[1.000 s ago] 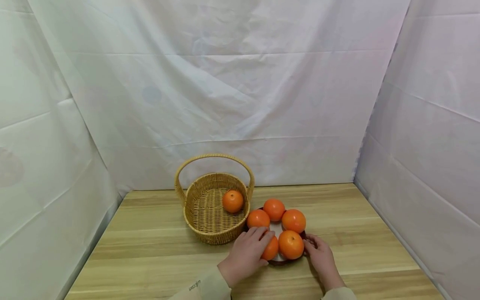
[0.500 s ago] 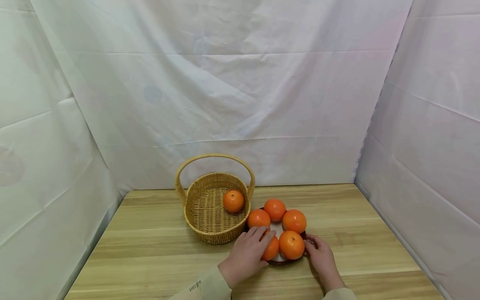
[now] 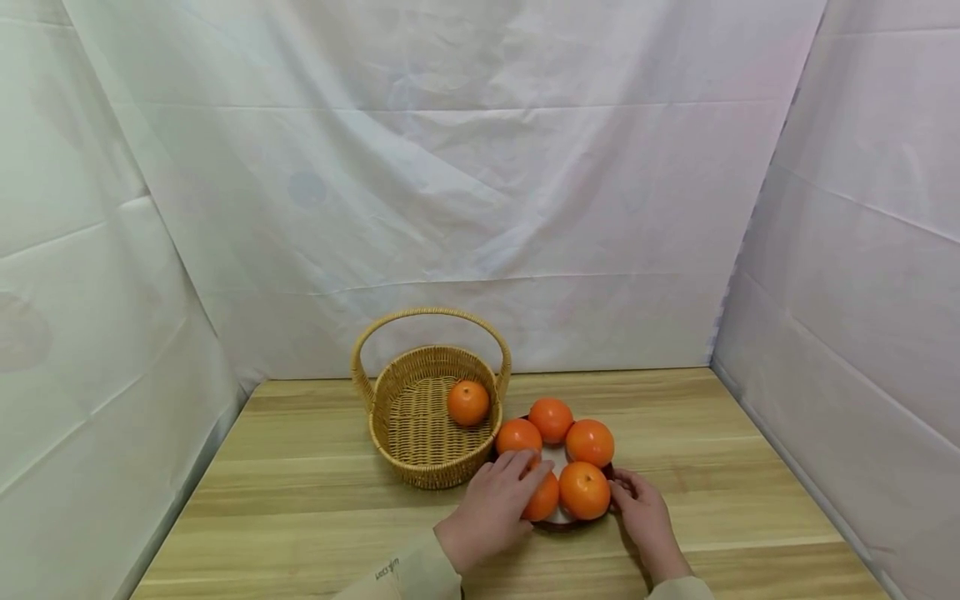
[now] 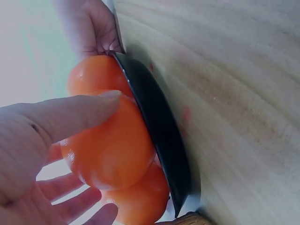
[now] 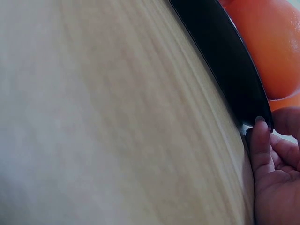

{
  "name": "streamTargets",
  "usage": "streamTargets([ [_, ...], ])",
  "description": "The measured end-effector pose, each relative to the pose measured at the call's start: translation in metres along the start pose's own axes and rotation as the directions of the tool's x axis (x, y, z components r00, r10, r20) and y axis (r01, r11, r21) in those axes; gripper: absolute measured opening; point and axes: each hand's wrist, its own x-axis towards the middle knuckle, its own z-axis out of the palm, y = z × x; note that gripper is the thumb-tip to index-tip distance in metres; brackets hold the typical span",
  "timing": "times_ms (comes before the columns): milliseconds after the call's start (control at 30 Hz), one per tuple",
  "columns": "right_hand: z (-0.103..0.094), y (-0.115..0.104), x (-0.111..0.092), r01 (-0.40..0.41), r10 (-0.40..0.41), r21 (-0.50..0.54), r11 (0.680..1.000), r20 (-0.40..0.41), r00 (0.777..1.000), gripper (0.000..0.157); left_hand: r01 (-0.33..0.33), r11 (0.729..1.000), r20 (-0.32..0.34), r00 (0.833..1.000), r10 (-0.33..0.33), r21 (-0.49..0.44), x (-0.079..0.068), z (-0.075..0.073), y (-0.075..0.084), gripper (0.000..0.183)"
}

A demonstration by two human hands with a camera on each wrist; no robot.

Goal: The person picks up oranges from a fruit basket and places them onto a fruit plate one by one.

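Several oranges sit in a ring on a round plate (image 3: 557, 458), dark outside and pale inside. My left hand (image 3: 491, 508) holds the near-left orange (image 3: 543, 498), thumb on one side and fingers on the other. In the left wrist view that orange (image 4: 110, 145) rests in the plate. At the plate's right edge, my right hand (image 3: 647, 521) pinches the rim between thumb and finger. The right wrist view shows the dark plate wall (image 5: 220, 58) with this grip. Beside my right fingers lies the near-right orange (image 3: 585, 492).
A wicker basket (image 3: 431, 477) with a tall arched handle stands directly left of the plate. One orange (image 3: 468, 403) lies inside it, towards the right. The wooden table (image 3: 300, 517) is bordered by white cloth (image 3: 450, 183) at the back and both sides.
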Motion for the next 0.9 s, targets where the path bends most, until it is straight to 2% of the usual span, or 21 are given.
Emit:
streamTargets([
  [367, 0.0, 0.0, 0.001, -0.005, 0.005, 0.003, 1.0, 0.003, 1.0, 0.039, 0.021, 0.999, 0.023, 0.999, -0.022, 0.05, 0.002, -0.007, -0.003, 0.084],
  [533, 0.0, 0.0, 0.001, -0.004, 0.004, 0.006, 1.0, 0.005, 1.0, 0.039, 0.02, 0.997, 0.009, 1.0, -0.021, 0.077, 0.0, -0.011, -0.007, 0.084],
  [900, -0.001, 0.0, 0.001, -0.011, 0.011, 0.001, 1.0, 0.008, 1.0, 0.039, 0.065, 0.997, 0.014, 0.998, -0.066, 0.047, -0.001, -0.019, -0.015, 0.081],
])
